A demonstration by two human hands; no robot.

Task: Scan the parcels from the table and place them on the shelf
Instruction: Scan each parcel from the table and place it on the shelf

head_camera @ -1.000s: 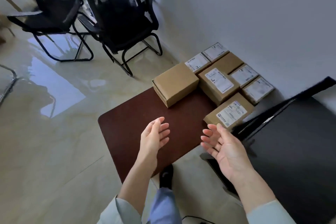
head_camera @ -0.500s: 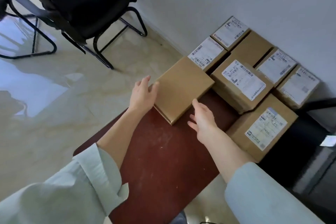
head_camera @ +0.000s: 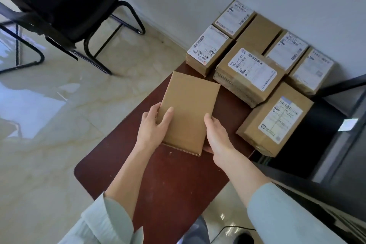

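Right now both hands hold a plain brown parcel (head_camera: 189,114) over the dark red table (head_camera: 172,182), its unlabelled face turned up. Its long axis runs away from the person, tilting slightly to the right, with the far end towards the wall. The left hand (head_camera: 152,128) grips the near left edge, thumb lying on top; the right hand (head_camera: 216,134) clasps the near right edge, fingers curled underneath. Beyond and to the right, close by, labelled parcels (head_camera: 248,74) sit packed together against the wall, one (head_camera: 275,120) just right of the right hand. A black chair (head_camera: 65,6) stands on the glossy floor at far left.
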